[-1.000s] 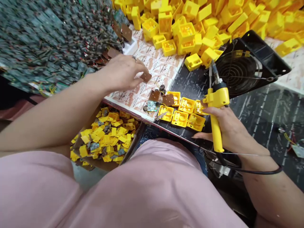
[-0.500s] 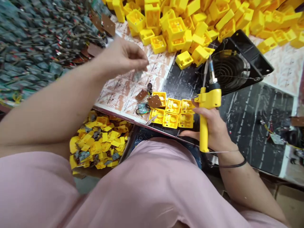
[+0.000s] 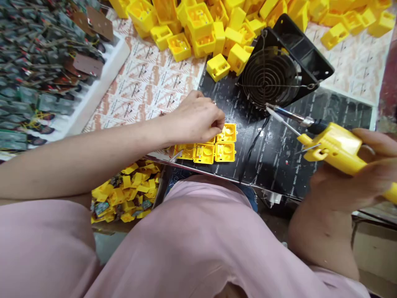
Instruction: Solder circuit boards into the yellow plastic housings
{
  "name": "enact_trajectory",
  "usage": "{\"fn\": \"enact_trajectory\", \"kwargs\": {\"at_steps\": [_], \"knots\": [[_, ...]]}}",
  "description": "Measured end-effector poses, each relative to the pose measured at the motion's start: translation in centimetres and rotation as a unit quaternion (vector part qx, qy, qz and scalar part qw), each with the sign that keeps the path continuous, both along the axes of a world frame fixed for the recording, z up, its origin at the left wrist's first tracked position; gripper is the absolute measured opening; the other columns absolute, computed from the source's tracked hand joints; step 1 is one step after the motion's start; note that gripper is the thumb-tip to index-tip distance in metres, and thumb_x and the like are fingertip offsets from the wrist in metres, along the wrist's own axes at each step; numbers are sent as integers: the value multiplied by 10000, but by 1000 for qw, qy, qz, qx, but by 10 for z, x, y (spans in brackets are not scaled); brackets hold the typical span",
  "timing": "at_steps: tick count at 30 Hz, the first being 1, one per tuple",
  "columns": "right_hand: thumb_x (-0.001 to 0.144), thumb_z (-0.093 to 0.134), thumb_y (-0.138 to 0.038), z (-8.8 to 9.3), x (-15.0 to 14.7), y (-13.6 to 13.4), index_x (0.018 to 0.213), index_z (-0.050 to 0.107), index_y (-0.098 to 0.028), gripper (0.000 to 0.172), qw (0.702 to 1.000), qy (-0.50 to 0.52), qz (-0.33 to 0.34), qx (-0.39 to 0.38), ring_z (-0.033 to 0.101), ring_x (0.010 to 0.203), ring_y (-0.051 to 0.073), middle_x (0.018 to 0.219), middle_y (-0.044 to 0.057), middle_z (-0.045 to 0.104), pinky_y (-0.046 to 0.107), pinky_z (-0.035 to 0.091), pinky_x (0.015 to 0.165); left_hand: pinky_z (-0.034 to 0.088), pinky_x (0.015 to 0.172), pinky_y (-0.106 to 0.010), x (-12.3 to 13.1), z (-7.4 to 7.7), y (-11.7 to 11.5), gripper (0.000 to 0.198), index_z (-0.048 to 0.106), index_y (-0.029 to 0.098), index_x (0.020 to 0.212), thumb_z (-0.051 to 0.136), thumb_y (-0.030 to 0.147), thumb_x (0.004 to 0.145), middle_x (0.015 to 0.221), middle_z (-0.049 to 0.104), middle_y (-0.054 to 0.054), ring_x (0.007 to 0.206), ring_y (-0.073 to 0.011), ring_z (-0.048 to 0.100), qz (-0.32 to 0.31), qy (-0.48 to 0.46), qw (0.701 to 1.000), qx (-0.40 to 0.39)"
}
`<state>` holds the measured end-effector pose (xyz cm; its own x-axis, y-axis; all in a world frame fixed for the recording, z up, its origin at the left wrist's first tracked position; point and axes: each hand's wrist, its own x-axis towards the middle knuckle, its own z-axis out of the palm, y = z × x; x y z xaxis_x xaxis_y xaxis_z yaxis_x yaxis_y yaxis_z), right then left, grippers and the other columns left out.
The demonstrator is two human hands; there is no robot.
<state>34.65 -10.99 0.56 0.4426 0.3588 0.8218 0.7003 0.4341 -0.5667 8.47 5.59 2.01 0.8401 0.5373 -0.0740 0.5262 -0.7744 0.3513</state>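
Observation:
My left hand [image 3: 198, 118] is over the upper row of small open yellow plastic cases [image 3: 225, 152] by the table's front edge. Its fingers are curled together, and whatever they may hold is hidden beneath them. In my right hand [image 3: 344, 186] is a yellow soldering gun [image 3: 338, 145], gripped by its handle at the right. The metal tip and thin feed tube point left, close to the lower edge of the black fan [image 3: 269, 76]. A thin metal tool [image 3: 176, 156] lies at the left end of the cases.
Yellow housings [image 3: 201, 25] are heaped at the back. Circuit boards [image 3: 34, 74] crowd a white foam tray [image 3: 108, 68] at left. Below the table edge, a box holds yellow parts and boards [image 3: 127, 192]. A dark cable [image 3: 256, 145] crosses the black mat [image 3: 273, 165].
My left hand has come down and right from the boards' side to the cases. My right hand has swung the soldering gun rightward, turning its tip to the left. The view has shifted.

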Motion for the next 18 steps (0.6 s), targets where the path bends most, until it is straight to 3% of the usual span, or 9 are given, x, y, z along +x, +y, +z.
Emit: {"fn": "enact_trajectory", "kwargs": {"at_steps": [3,5,7,11,14,18], "knots": [[1098,632,-708,-10,9,7,1036,912,-255,536,999,37,7,-25,739,714,200,855,33,791,348,560,608,472,1221,-581,-3,-4,-6,331,832,271,947,509,343,965,905,814,-5,1115,-292,774,26,25,999,17],[1057,753,-600,-10,11,0,1037,913,-246,388,998,27,3,-64,711,635,190,826,37,797,323,534,553,464,1225,-570,-5,-2,-7,326,835,268,956,523,363,964,917,812,-12,1110,-291,769,54,44,997,24],[989,864,-456,-6,8,-9,1152,904,-268,252,991,5,46,-122,730,640,185,909,40,843,305,557,551,469,1219,-556,-6,1,-7,329,837,267,978,529,381,966,922,808,-12,1111,-286,768,73,54,996,24],[902,942,-276,-1,-1,-20,1402,808,-325,520,964,-53,165,-200,776,672,180,1061,35,877,279,620,553,495,1193,-549,-3,1,-8,338,830,255,969,515,377,965,915,810,-22,1076,-283,773,78,45,996,24],[890,945,-214,0,-6,-15,1317,817,-294,454,954,-99,193,-209,813,717,204,988,24,872,287,664,577,515,1172,-554,2,2,-8,325,822,239,940,519,357,952,916,821,-30,1024,-276,772,81,53,995,16],[898,929,-179,-1,-10,-4,1055,792,-272,229,956,-132,218,-145,814,688,197,863,-18,845,273,678,557,517,1167,-540,6,3,-4,308,822,235,944,526,321,943,924,836,-33,1008,-265,770,80,78,994,0]]}}
